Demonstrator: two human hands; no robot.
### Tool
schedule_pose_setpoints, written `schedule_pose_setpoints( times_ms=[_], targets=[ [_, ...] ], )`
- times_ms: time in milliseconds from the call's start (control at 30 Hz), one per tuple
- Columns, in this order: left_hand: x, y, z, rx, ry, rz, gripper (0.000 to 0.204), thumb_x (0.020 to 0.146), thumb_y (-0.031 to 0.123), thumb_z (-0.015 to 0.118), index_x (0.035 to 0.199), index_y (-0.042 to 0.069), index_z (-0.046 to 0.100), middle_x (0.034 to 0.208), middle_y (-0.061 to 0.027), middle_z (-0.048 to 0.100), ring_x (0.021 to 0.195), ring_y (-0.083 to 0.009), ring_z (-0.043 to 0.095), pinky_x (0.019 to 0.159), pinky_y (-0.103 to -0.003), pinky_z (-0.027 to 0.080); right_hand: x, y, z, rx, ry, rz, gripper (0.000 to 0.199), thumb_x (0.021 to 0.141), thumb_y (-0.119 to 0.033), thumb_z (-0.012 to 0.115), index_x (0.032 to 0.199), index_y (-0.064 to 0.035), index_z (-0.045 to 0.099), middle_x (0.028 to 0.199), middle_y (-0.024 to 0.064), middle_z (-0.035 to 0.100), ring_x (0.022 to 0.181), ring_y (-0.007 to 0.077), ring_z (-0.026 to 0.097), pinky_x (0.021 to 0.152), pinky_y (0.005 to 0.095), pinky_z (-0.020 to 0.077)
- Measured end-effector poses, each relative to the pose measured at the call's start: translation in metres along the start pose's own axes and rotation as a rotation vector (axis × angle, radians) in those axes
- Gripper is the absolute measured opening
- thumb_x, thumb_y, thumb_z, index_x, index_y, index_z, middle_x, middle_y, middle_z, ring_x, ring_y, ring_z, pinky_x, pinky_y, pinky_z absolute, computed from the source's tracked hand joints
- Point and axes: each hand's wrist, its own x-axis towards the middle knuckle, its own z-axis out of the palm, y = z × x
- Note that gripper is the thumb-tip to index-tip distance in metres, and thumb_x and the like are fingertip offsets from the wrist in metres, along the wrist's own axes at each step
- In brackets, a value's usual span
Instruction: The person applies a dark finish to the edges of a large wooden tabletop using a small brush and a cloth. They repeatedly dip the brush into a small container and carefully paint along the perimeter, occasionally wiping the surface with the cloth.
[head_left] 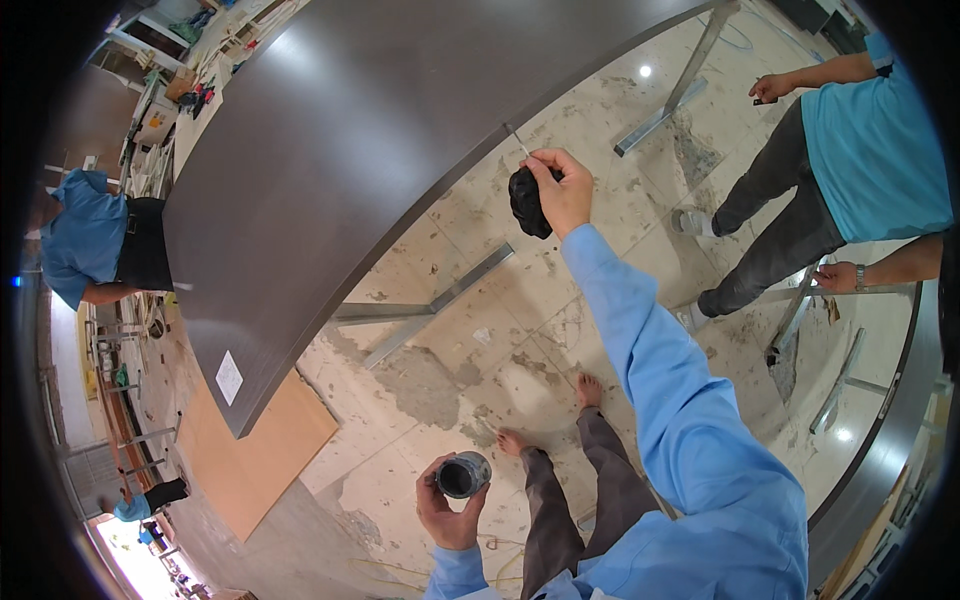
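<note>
I watch the right hand (563, 192) pinch a thin, dark-tipped stick (521, 145), long axis slanting forward-left toward a curved brown panel (380, 130), left hand (450, 508) clasping a round grey can (482, 467).

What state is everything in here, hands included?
Left hand: closed around the can
Can: open, no lid on, dark inside; fill level unclear
Right hand: pinching the thin tool
Thin tool: held, tip at the panel's edge
Black wad: bunched up, at the right hand
Panel: raised off the floor
Label: on the panel
</note>
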Motion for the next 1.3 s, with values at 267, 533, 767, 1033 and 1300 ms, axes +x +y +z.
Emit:
schedule_pose_setpoints(
  times_ms=[267, 533, 767, 1033, 1300],
  targets=[
    [0.003, 0.005, 0.009, 0.0, -0.035, -0.01, 0.072, 0.069, -0.006, 0.093, 0.133, -0.002, 0.059, 0.133, -0.0175, 0.067, 0.122, -0.0259, 0.067, 0.109, -0.04, 0.054, -0.005, -0.001, 0.017, 0.004, -0.06, 0.012, 0.007, 0.096, -0.009, 0.075, 0.099, -0.0029, 0.077, 0.09, 0.0077, 0.08, 0.084, 0.018, 0.073, 0.082, 0.0328, 0.0562],
    [0.001, 0.001, 0.005, -0.006, -0.039, -0.012, 0.07, 0.07, -0.005, 0.093, 0.132, -0.002, 0.06, 0.133, -0.017, 0.067, 0.12, -0.0247, 0.067, 0.107, -0.039, 0.055, -0.013, -0.012, 0.022, 0.091, 0.012, 0.032, 0.007, 0.095, -0.008, 0.075, 0.098, -0.0016, 0.076, 0.088, 0.0095, 0.079, 0.084, 0.0186, 0.073, 0.08, 0.0329, 0.0561],
    [-0.002, -0.006, 0.0, -0.005, -0.017, -0.027, 0.07, 0.07, -0.004, 0.094, 0.131, -0.002, 0.06, 0.133, -0.0172, 0.067, 0.12, -0.0241, 0.067, 0.107, -0.038, 0.055, -0.05, -0.016, 0.049, -0.129, -0.46, -0.152, 0.007, 0.092, -0.009, 0.077, 0.098, -0.0039, 0.077, 0.09, 0.0103, 0.077, 0.083, 0.0196, 0.073, 0.08, 0.0329, 0.0565],
    [-0.006, -0.015, -0.012, -0.047, 0.008, -0.022, 0.071, 0.07, -0.004, 0.094, 0.131, -0.003, 0.06, 0.132, -0.017, 0.067, 0.12, -0.0241, 0.067, 0.107, -0.038, 0.054, -0.018, -0.014, 0.024, -0.073, 0.064, -0.246, 0.009, 0.096, -0.009, 0.08, 0.099, -0.0008, 0.077, 0.094, 0.0025, 0.076, 0.088, 0.0117, 0.066, 0.084, 0.028, 0.0543],
    [-0.009, -0.007, -0.017, -0.049, 0.026, -0.008, 0.071, 0.07, -0.004, 0.094, 0.132, -0.003, 0.06, 0.13, -0.0159, 0.068, 0.118, -0.0235, 0.067, 0.106, -0.037, 0.055, 0.06, -0.063, 0.024, -0.209, 0.036, -0.549, 0.007, 0.09, -0.006, 0.077, 0.095, -0.0031, 0.074, 0.093, 0.0102, 0.073, 0.088, 0.0295, 0.07, 0.081, 0.0367, 0.0548]
  ],
)
